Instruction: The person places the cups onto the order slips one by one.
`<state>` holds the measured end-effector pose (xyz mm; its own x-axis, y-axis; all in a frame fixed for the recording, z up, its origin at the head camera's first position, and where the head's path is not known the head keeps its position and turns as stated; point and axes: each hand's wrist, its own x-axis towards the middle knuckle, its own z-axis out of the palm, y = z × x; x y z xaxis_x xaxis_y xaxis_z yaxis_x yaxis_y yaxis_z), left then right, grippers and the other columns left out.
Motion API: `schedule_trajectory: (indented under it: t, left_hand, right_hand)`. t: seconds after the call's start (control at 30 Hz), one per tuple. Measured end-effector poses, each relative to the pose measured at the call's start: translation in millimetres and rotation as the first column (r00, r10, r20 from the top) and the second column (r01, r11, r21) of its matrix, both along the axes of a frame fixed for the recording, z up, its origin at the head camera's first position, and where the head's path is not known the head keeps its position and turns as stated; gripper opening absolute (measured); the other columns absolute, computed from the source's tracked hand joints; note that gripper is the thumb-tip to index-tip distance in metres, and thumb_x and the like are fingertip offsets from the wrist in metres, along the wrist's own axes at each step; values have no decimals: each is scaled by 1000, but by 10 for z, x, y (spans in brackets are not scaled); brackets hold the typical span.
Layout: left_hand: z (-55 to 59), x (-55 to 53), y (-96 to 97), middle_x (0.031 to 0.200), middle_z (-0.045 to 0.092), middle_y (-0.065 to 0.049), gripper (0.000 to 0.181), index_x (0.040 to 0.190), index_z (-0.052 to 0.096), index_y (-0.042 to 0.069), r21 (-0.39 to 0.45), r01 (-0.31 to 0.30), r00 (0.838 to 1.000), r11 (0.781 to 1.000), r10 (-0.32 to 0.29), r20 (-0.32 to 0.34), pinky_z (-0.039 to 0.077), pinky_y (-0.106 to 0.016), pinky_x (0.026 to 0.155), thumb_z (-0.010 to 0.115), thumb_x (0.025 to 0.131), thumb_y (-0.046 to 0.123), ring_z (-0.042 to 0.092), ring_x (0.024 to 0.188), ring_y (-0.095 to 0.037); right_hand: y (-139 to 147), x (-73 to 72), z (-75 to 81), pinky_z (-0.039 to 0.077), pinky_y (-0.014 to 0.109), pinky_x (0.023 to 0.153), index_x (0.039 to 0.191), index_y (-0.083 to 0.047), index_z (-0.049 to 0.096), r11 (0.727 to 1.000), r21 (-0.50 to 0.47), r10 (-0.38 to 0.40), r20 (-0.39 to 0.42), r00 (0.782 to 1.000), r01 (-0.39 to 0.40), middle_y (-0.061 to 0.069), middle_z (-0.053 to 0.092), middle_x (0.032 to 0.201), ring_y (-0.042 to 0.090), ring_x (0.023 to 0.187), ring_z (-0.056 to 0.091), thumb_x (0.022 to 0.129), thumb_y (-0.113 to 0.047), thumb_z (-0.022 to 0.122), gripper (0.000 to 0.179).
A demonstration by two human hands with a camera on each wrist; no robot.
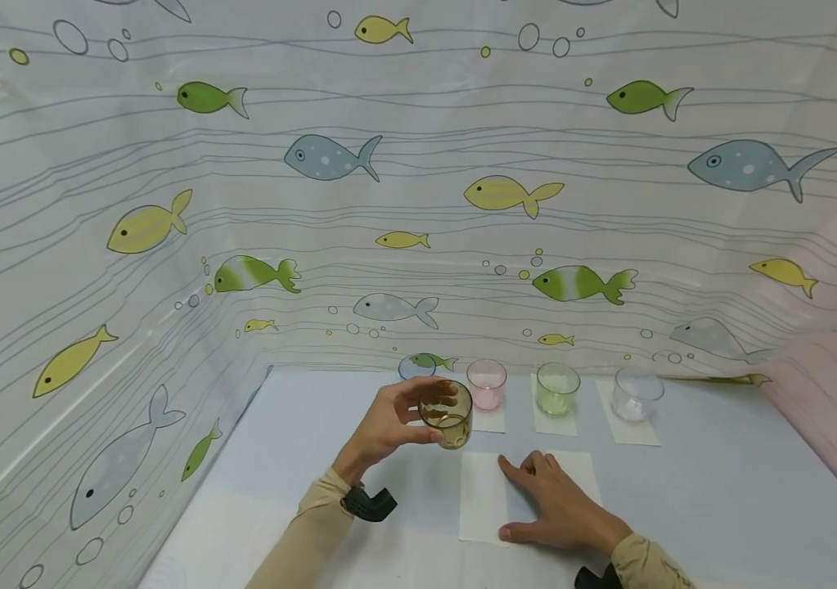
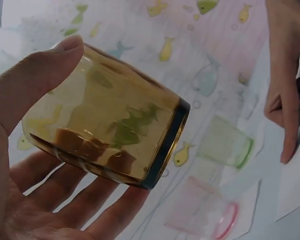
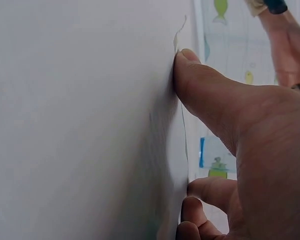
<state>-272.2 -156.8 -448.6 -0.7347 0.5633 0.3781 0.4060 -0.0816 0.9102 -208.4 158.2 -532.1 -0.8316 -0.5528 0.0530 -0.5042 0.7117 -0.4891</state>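
My left hand grips an amber glass tumbler, held tilted above the table, its thumb on one side and the fingers round the other. In the left wrist view the tumbler shows its thick dark base pointing right. My right hand is low over the table, index finger and thumb spread along the right edge of a white paper sheet. Its other fingers are bent. In the right wrist view the thumb presses at the sheet's edge. Another white sheet lies partly hidden behind the right hand.
At the back stand a blue glass, partly behind my left hand, a pink glass, a green glass and a clear glass. Paper strips lie under the pink, green and clear ones. A fish-print curtain surrounds the pale table.
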Motion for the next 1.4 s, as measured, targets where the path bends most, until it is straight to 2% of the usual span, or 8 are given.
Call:
schedule_trajectory:
  t: [0.17, 0.27, 0.43, 0.6, 0.9, 1.03, 1.4]
  left_hand:
    - [-151, 36, 195, 143, 64, -26, 69, 148, 56, 2, -56, 66, 997, 996, -64, 33, 60, -42, 104, 87, 87, 11, 66, 131, -35]
    - [-242, 51, 289, 143, 65, -24, 70, 148, 57, 5, -81, 104, 993, 991, -98, 70, 59, -42, 106, 88, 86, 12, 65, 133, -36]
    - [-401, 74, 376, 144, 65, -21, 69, 147, 58, 7, -116, 125, 986, 985, -110, 128, 60, -39, 105, 88, 85, 8, 65, 133, -33]
    - [-546, 79, 409, 145, 64, -22, 68, 147, 58, 5, -122, 144, 978, 982, -123, 167, 59, -38, 106, 87, 86, 5, 63, 134, -37]
    - [-736, 77, 444, 145, 63, -23, 70, 147, 58, 3, -116, 169, 967, 979, -142, 214, 57, -40, 109, 86, 83, 0, 61, 135, -42]
    - [-816, 67, 446, 145, 63, -25, 70, 146, 57, 2, -107, 190, 961, 976, -163, 225, 56, -39, 111, 85, 82, -4, 61, 135, -41]
    - [-903, 25, 415, 145, 59, -31, 73, 147, 54, -2, -73, 235, 952, 969, -214, 221, 56, -40, 111, 84, 81, -10, 61, 134, -42]
  right_hand:
    - [12, -7, -9, 42, 30, 83, 159, -12, 49, 1000, 0, -4, -5, 1000, 4, -5, 45, 112, 11, 100, 38, 81, -74, 78, 104]
    - [16, -7, -13, 42, 30, 83, 159, -11, 49, 1000, -8, -4, -18, 1000, 4, -5, 45, 111, 11, 100, 38, 81, -74, 79, 104]
    - [10, -10, -18, 44, 30, 82, 155, -7, 55, 1000, -14, 0, -24, 1000, -1, -5, 45, 110, 12, 100, 39, 80, -73, 80, 102]
    - [0, -37, -25, 47, 35, 86, 148, -7, 61, 1000, 13, -12, 16, 1000, 12, -4, 46, 113, 15, 104, 41, 80, -74, 79, 98]
    - [7, -37, -35, 48, 37, 87, 147, -6, 62, 1000, 26, -13, 40, 999, 12, -2, 47, 115, 16, 105, 42, 80, -75, 79, 98]
    - [13, -33, -39, 48, 37, 87, 146, -6, 63, 1000, 22, -6, 26, 1000, 6, -3, 48, 115, 16, 105, 43, 80, -75, 78, 96]
    - [22, -26, -38, 47, 33, 83, 148, -5, 61, 1000, -4, 9, -3, 1000, -9, -4, 47, 113, 14, 101, 42, 81, -72, 80, 97]
